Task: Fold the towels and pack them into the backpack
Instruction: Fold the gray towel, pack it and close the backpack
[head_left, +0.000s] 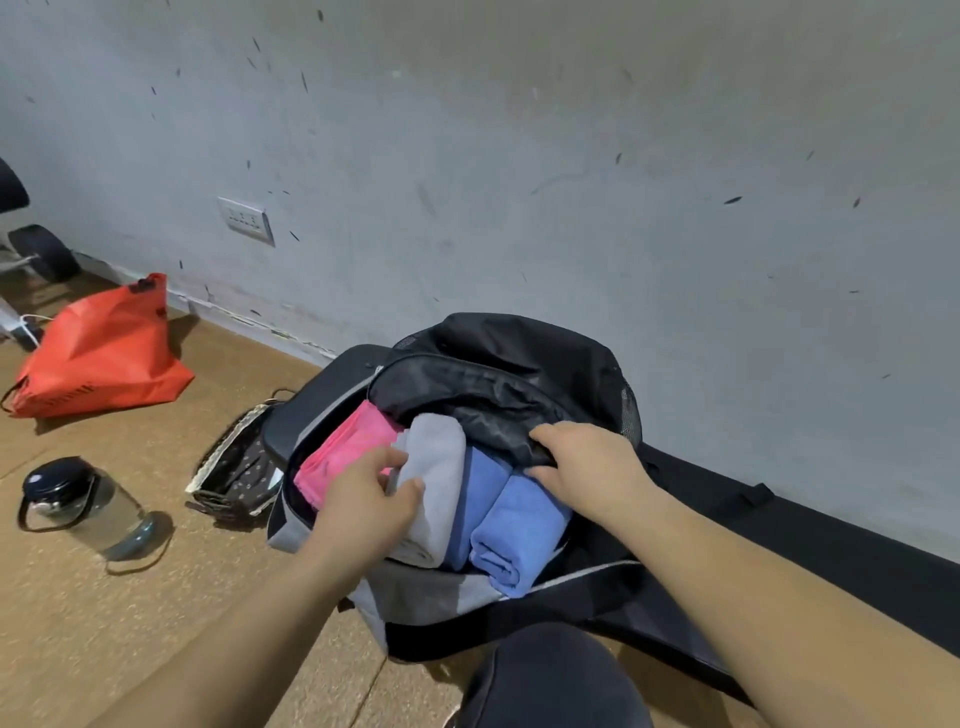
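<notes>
A black and grey backpack (431, 592) lies open on the floor by the wall. Inside it sit a folded pink towel (345, 449), a rolled grey towel (436, 467) and two blue towels (519, 535) side by side. My left hand (366, 499) grips the near side of the grey towel, thumb on top, its fingers between the grey and pink towels. My right hand (587, 462) grips the black flap of the backpack's opening just above the blue towels.
An orange bag (104, 353) lies at the left by the wall. A clear water bottle with a black lid (88, 506) lies on the brown floor. A patterned dark pouch (239, 467) sits left of the backpack. My dark-clad knee (550, 680) is at the bottom.
</notes>
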